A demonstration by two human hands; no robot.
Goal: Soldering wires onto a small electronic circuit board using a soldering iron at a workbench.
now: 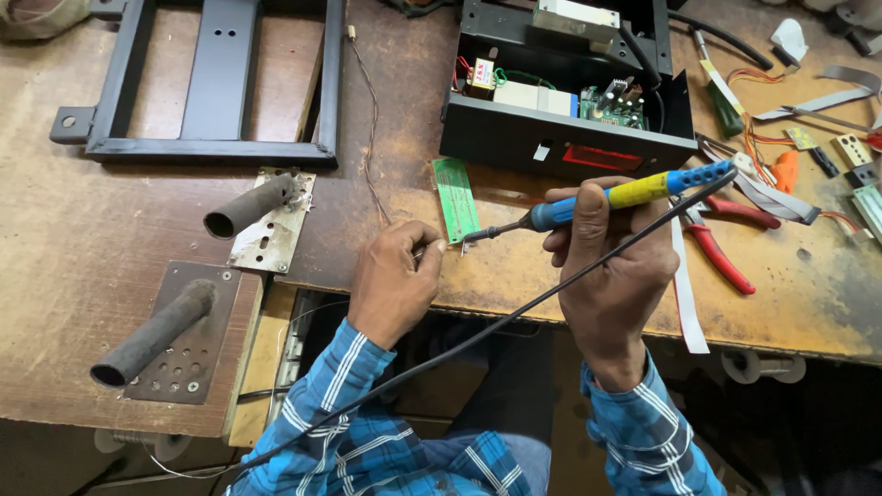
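We see the circuit board [457,198] lying on the bench [73,248], just before the open box [565,92]. Left of it stand two pipes [248,207], with the frame [220,83] behind them. Pliers [726,243] lie right.

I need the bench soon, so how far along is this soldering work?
Done: the black enclosure is opened, its boards and wiring exposed, and a green circuit board lies out on the workbench. In hand: the right hand holds the soldering iron, tip at something small pinched in the left hand. Left: the enclosure is open, with red pliers and loose parts lying about.
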